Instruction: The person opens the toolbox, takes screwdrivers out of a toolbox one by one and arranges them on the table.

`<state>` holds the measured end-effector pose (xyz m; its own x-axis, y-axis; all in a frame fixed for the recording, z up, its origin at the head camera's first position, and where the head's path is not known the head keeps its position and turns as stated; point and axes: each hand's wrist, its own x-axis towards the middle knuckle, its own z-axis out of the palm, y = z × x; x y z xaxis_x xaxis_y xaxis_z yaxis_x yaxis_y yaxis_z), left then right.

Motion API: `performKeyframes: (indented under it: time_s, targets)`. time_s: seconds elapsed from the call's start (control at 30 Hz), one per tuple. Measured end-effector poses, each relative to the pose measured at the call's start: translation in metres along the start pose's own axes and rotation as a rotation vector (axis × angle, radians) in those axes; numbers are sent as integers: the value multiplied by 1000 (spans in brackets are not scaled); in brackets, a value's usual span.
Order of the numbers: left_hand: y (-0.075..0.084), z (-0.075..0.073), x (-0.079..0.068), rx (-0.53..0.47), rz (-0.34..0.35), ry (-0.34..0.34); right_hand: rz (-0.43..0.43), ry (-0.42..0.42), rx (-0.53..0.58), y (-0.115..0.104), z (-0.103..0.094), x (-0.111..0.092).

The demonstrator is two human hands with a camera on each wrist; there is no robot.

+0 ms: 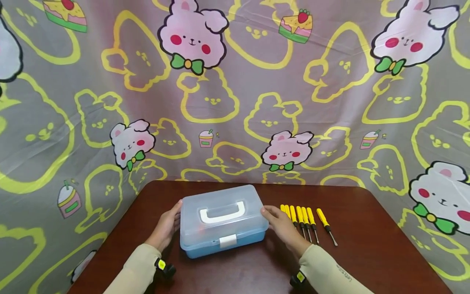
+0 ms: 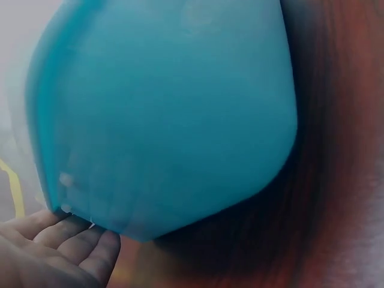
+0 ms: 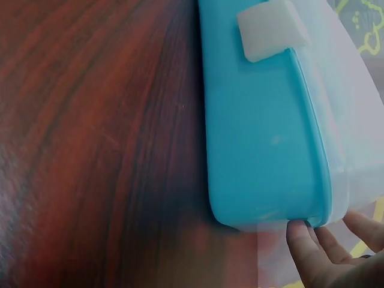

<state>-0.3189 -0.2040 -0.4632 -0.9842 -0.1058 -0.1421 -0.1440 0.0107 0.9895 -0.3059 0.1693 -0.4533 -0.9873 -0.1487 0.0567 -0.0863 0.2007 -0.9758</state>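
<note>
A toolbox with a blue base, a cloudy clear lid, a white handle and a white front latch sits at an angle on the brown table, lid closed. My left hand holds its left end, fingers bent at the edge in the left wrist view, where the blue side fills most of the picture. At the opposite end my right hand grips near the lid seam. The right wrist view has its thumb at the front corner, close below the rim, with the other fingers behind.
Several yellow-handled screwdrivers lie in a row right of the toolbox, partly behind my right hand. One more screwdriver lies apart, farther right. A cartoon-printed cloth hangs behind and beside the table.
</note>
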Motion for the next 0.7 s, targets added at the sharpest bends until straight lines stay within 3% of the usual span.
performKeyframes:
  time_s: [0.37, 0.7]
  targets:
    - [6, 0, 22, 19, 2, -75, 47, 27, -56, -6, 7, -14]
    - [10, -4, 49, -11, -9, -163, 24, 46, -110, -10, 14, -25]
